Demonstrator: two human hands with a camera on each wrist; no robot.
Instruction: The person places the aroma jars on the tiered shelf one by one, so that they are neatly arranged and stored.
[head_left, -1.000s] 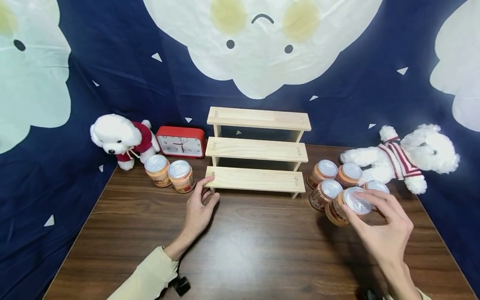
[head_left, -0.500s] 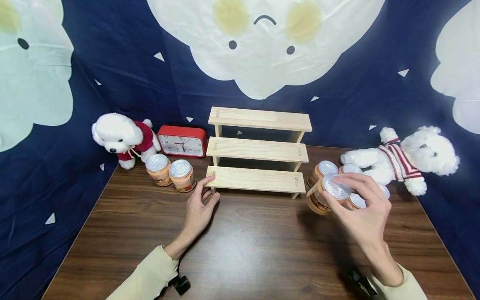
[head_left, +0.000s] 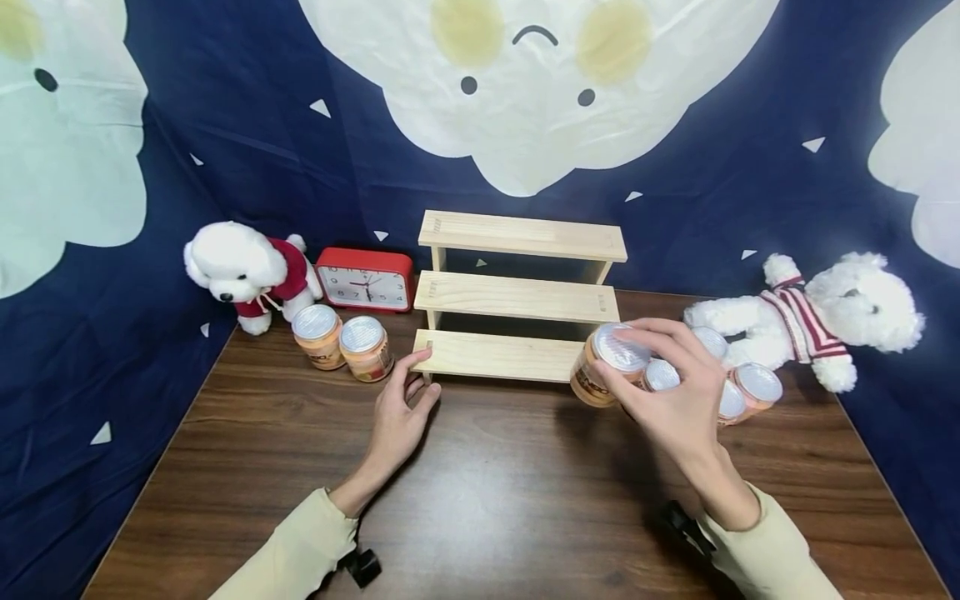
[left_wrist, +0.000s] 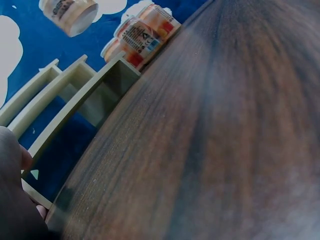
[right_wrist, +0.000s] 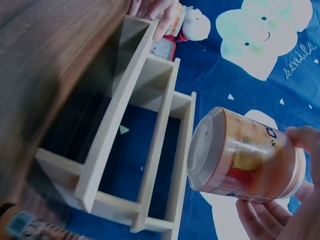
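Orange jar held above the right end of the stepped wooden rack.

The jar (head_left: 606, 374), orange-labelled with a silvery foil lid, was tilted and lifted off the desk (head_left: 495, 500), just before the rack (head_left: 517, 300)'s lowest step. The right hand (head_left: 667, 400) gripped it, fingers curled around lid and side. The left hand (head_left: 397, 421) lay with relaxed fingers, fingertips touching the lowest step's left end. The right-wrist view revealed the jar's translucent body and printed label; the head view alone showed the remaining jars (head_left: 738, 387) beside the plush dog (head_left: 817, 321).
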